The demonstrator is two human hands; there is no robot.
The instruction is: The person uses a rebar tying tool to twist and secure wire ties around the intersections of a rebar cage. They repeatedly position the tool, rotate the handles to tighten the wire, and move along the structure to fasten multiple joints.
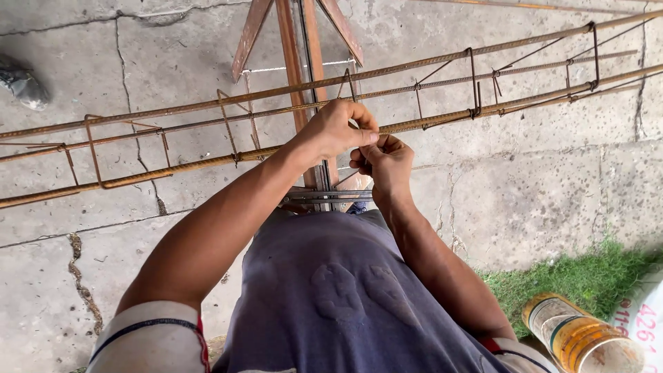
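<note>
Lying across the cracked grey concrete floor is a long rusty brown cage of steel bars. It runs from the left edge up to the top right corner. It seems to rest on a rusty metal stand with slanted legs, so I think the bars are kept up at a height where the hands can reach them without bending low. Bent rusty square hoops of thin steel sit around the long bars and are spaced apart, which likely keeps the long bars in their places.

A patch of green grass is at the lower right, and a clear plastic bottle with brown drink inside lies just beside it. A grey shoe shows at the far left.

The left hand is curled over the nearest long bar, with its fingers closed around something thin. The right hand is just under it, touching it, fingers pinched tight too. A thin dark tie wire pokes out between the two hands, right at the bar. Both hands press close together there, probably so the wire stays tight on the bar. How far the wire goes is hidden by the fingers.
</note>
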